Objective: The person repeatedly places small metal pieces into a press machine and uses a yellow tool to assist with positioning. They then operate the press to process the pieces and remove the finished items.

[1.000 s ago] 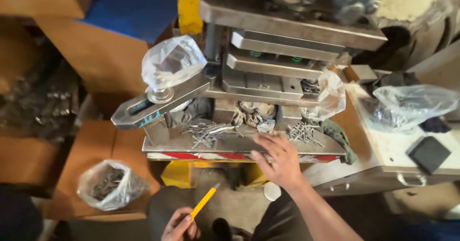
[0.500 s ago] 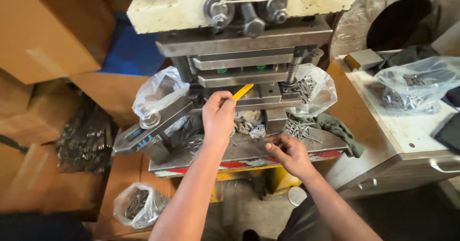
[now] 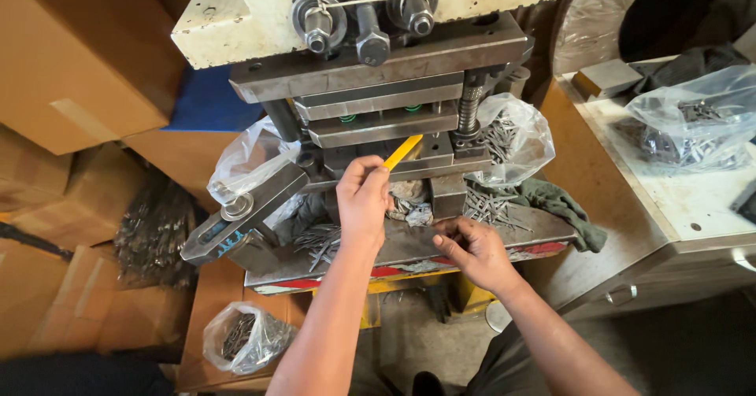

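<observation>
- Left hand point(image 3: 364, 203), up from below a second ago, pinches the yellow stick point(image 3: 403, 151), its tip now in the press die point(image 3: 378, 140).
- Right hand point(image 3: 472, 250) stays curled at the press bed's point(image 3: 409, 246) front edge (grip unclear), beside loose metal pins point(image 3: 487, 207).

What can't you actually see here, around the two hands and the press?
- Head view: the tip of the yellow stick held by the left hand is hidden between the die plates.
- Whether the right hand pinches a metal piece: fingers cover it.
- Contents of the floor bag: too small, blurred by plastic.
</observation>
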